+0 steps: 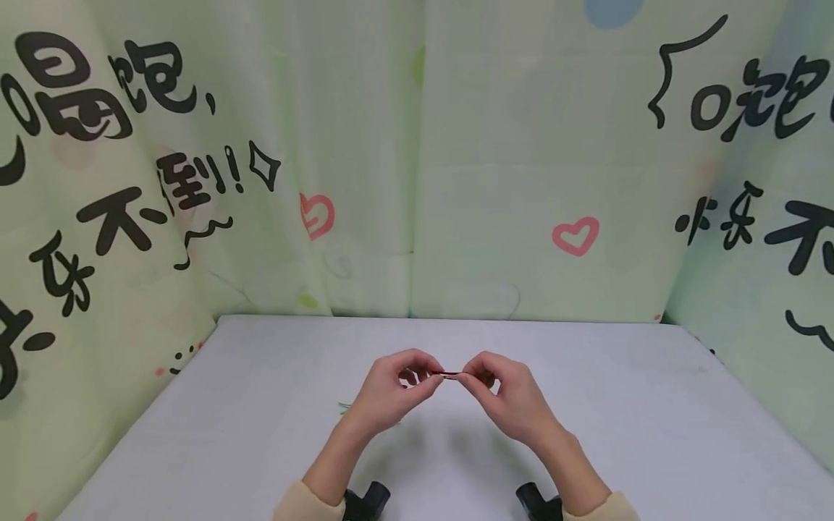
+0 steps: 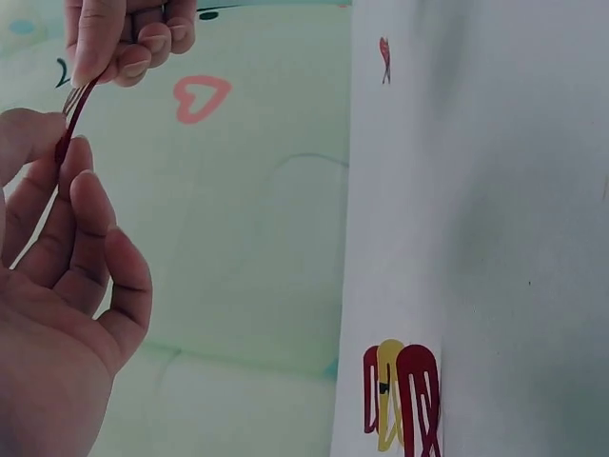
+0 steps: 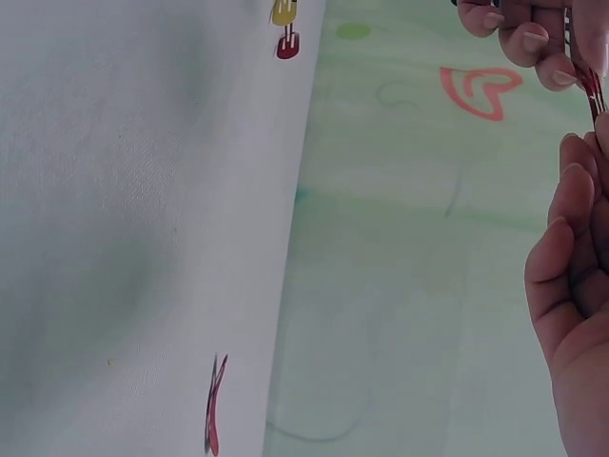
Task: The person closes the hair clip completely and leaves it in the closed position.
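Both hands are raised above the white table, fingertips facing each other. Between them is a dark red snap hair clip (image 1: 448, 374), its ends pinched from either side. My left hand (image 1: 391, 391) pinches one end with thumb and fingertips. At the opposite end, the thumb and index finger of my right hand (image 1: 508, 391) pinch it. In the left wrist view the clip (image 2: 78, 116) looks slim and slightly bowed, partly covered by fingers.
Red and yellow snap hair clips (image 2: 391, 381) lie together on the table in the left wrist view. A separate red clip (image 3: 213, 414) lies apart, its two arms spread. Thin green strips (image 1: 344, 408) show beside the left forearm. Printed curtains (image 1: 489, 181) enclose the white table (image 1: 651, 420).
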Action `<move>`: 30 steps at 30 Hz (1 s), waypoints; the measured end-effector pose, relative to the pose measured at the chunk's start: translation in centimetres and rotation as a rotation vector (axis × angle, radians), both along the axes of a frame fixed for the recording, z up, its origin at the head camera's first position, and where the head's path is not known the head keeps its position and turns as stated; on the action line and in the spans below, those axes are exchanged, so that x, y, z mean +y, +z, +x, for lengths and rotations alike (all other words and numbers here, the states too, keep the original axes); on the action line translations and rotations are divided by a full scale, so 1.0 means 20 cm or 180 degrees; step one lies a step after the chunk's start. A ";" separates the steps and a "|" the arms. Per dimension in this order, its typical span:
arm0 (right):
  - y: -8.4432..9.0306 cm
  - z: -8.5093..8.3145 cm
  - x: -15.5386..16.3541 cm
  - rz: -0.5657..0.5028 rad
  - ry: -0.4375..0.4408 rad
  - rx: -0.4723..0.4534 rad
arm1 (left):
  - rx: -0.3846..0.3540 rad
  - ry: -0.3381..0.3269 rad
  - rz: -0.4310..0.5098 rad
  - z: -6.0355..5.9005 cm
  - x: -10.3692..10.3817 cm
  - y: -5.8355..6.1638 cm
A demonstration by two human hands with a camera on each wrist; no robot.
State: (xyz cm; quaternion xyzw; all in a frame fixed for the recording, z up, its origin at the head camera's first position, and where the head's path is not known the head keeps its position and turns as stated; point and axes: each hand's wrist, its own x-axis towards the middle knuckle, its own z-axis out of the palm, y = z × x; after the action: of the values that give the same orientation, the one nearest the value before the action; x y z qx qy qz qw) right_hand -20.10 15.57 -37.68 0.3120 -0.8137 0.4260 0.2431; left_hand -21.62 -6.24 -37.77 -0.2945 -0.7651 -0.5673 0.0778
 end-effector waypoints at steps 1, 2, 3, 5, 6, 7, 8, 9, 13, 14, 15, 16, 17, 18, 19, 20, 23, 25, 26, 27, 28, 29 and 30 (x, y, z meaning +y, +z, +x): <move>0.00 0.00 0.00 -0.0004 0.0007 0.0034 | 0.0018 0.0009 -0.0002 0.00 0.00 0.00; 0.00 0.00 0.00 -0.0010 0.0005 0.0067 | 0.0037 0.0018 0.0003 0.00 0.00 0.00; -0.01 0.00 0.00 -0.0015 0.0003 0.0094 | 0.0047 0.0035 0.0005 0.00 0.01 0.00; -0.01 0.00 -0.01 -0.0029 0.0002 0.0130 | 0.0075 0.0085 0.0009 0.00 0.01 0.00; -0.01 0.00 -0.01 -0.0027 -0.0012 0.0139 | 0.0080 0.0111 0.0011 0.00 0.01 0.00; -0.01 0.00 -0.01 -0.0024 -0.0032 0.0141 | 0.0086 0.0137 0.0013 0.00 0.01 0.00; -0.01 0.00 -0.01 -0.0030 -0.0048 0.0134 | 0.0096 0.0165 0.0011 0.01 0.01 0.00; -0.02 0.00 -0.02 -0.0031 -0.0066 0.0127 | 0.0110 0.0194 0.0000 0.01 0.01 -0.01; -0.02 0.01 -0.03 -0.0042 -0.0115 0.0130 | 0.0194 0.0296 -0.0034 0.01 0.01 -0.02; -0.03 0.01 -0.03 -0.0047 -0.0122 0.0139 | 0.0217 0.0322 -0.0049 0.01 0.01 -0.02; -0.03 0.01 -0.03 -0.0048 -0.0128 0.0150 | 0.0231 0.0342 -0.0059 0.01 0.01 -0.02; -0.03 0.01 -0.03 -0.0050 -0.0130 0.0177 | 0.0250 0.0362 -0.0065 0.01 0.01 -0.03; -0.03 0.01 -0.03 -0.0055 -0.0138 0.0192 | 0.0269 0.0377 -0.0071 0.01 0.02 -0.03; -0.03 0.01 -0.03 -0.0056 -0.0150 0.0205 | 0.0266 0.0390 -0.0071 0.01 0.02 -0.03; -0.03 0.01 -0.03 -0.0061 -0.0160 0.0230 | 0.0279 0.0406 -0.0075 0.01 0.02 -0.03; -0.03 0.01 -0.04 -0.0067 -0.0167 0.0254 | 0.0292 0.0429 -0.0080 0.01 0.03 -0.03; -0.03 0.00 -0.04 -0.0059 -0.0189 0.0343 | 0.0343 0.0508 -0.0098 0.01 0.04 -0.02; -0.03 0.00 -0.04 -0.0063 -0.0204 0.0399 | 0.0360 0.0557 -0.0104 0.01 0.05 -0.02; -0.04 -0.01 -0.04 -0.0067 -0.0208 0.0403 | 0.0365 0.0572 -0.0115 0.01 0.05 -0.02; -0.04 -0.01 -0.04 -0.0073 -0.0213 0.0404 | 0.0354 0.0579 -0.0111 0.01 0.06 -0.02; -0.04 -0.01 -0.03 -0.0084 -0.0217 0.0402 | 0.0332 0.0582 -0.0099 0.01 0.06 -0.02; -0.04 -0.02 -0.03 -0.0096 -0.0217 0.0384 | 0.0311 0.0578 -0.0088 0.01 0.06 -0.01; -0.04 -0.02 -0.03 -0.0100 -0.0216 0.0366 | 0.0291 0.0569 -0.0082 0.01 0.06 -0.01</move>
State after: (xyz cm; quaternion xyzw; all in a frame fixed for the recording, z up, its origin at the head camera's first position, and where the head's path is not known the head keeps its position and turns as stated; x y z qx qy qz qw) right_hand -20.60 15.06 -38.57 0.3043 -0.8017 0.4116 0.3086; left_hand -21.42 -5.11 -38.02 -0.2517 -0.7912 -0.5342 0.1591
